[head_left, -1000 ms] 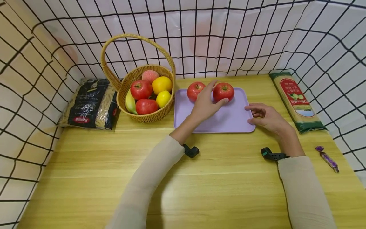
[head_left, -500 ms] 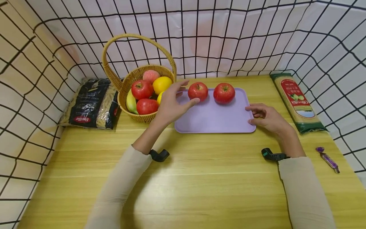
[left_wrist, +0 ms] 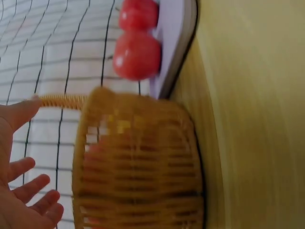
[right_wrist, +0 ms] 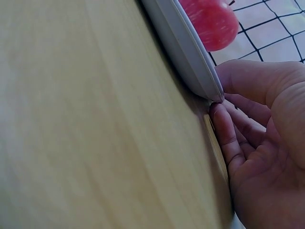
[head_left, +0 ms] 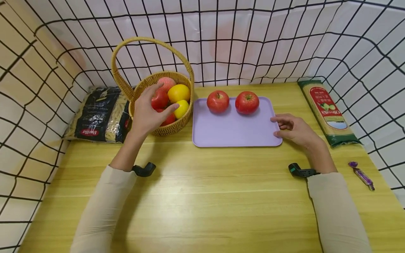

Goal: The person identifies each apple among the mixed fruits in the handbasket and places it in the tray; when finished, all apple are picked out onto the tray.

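Observation:
My left hand is over the left side of a wicker basket, fingers spread, holding nothing. Under and beside it show a red apple, a pinkish peach, an orange, a lemon and a partly covered red fruit. In the left wrist view the fingers stand apart beside the basket. My right hand holds the right rim of a lilac tray between thumb and curled fingers. Two red apples, one left and one right, rest at the tray's back.
A pasta bag lies left of the basket. A long green-ended package lies right of the tray, with a purple-wrapped candy nearer. Black wire mesh encloses the back and sides. The basket's tall handle arches above the fruit.
My left hand has moved left, away from the two apples on the tray and over the basket, with nothing in it. My right hand and the tray stay still.

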Demonstrator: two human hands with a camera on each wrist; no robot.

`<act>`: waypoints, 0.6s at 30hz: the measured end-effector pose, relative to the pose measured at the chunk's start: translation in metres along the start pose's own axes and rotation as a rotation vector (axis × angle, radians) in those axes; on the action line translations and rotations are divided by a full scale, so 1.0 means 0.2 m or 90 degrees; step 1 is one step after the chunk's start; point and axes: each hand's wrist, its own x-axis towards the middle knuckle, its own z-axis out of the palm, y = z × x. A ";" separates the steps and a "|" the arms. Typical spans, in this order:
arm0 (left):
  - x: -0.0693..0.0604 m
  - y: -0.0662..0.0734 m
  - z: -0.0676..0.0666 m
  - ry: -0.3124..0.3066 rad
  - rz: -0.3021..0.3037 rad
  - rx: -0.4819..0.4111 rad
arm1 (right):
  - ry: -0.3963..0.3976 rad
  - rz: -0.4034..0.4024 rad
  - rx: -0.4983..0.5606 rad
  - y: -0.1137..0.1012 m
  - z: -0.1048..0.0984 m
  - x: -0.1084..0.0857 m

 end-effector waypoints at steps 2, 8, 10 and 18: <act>0.00 -0.03 -0.03 0.001 -0.013 0.015 | 0.000 -0.002 -0.003 -0.01 0.00 0.00; 0.01 -0.11 -0.04 -0.009 -0.038 0.032 | 0.003 -0.011 -0.006 -0.01 0.00 0.00; 0.02 -0.13 -0.04 -0.014 -0.052 0.034 | 0.004 -0.017 -0.007 0.00 0.00 0.00; 0.03 -0.19 -0.04 -0.028 -0.101 0.037 | 0.000 0.000 -0.023 0.01 -0.01 0.01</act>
